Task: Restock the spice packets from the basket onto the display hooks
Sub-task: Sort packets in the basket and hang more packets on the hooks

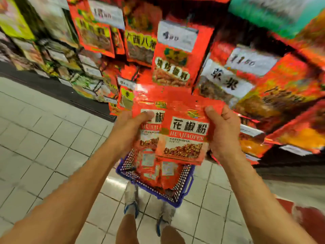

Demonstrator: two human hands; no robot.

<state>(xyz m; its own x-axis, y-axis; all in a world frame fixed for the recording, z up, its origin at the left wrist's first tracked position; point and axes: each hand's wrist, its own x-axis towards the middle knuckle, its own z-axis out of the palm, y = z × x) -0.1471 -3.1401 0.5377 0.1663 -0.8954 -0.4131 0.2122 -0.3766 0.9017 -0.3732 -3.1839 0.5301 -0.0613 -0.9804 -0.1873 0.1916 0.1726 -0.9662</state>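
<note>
Both hands hold a small stack of red spice packets (182, 136) at chest height, fanned so two fronts show. My left hand (130, 131) grips the stack's left side, thumb across the rear packet's label. My right hand (223, 131) grips the right edge of the front packet, thumb on its top corner. Straight below, a blue mesh basket (182, 192) sits on the floor with more red packets (158, 175) lying in it. Red packets hang on the display hooks (172, 55) just beyond my hands.
White price tags (177, 36) hang in front of the rows of packets. More hanging packets (274, 95) crowd the right side close to my right hand. Pale floor tiles (44, 131) spread to the left. My feet (131, 206) stand just behind the basket.
</note>
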